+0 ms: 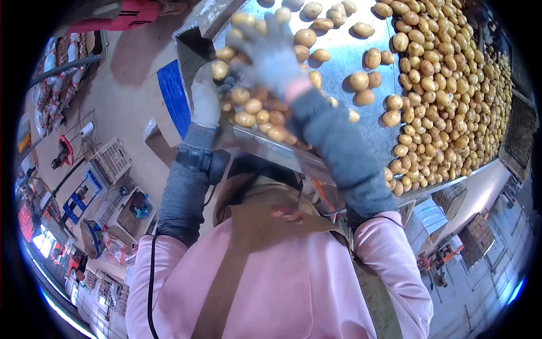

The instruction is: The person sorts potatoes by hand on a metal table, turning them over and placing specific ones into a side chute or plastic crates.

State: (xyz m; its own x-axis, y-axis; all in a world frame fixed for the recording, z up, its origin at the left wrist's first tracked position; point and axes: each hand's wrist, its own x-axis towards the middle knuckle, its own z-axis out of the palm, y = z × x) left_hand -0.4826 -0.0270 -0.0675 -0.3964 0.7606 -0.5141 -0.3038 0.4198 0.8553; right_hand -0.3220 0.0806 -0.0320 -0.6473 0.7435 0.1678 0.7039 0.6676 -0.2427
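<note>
My right hand [270, 59], in a pale glove and smeared by motion, reaches over loose potatoes at the near left of a metal sorting table [358, 53]. Its fingers look spread, with potatoes [224, 53] beside and under them. My left hand [205, 99], gloved too, is at the table's left edge beside a cardboard box [195, 51]. A potato [220, 70] lies right at its fingertips, and its fingers are partly hidden. Between the two hands and the table's front lip, several potatoes [254, 106] lie bunched together.
A large heap of potatoes [440, 85] covers the table's right side. Scattered single potatoes [362, 30] lie across the middle. Plastic crates [113, 158] and filled bags [56, 73] stand on the floor to the left. A person in pink [121, 14] is at the upper left.
</note>
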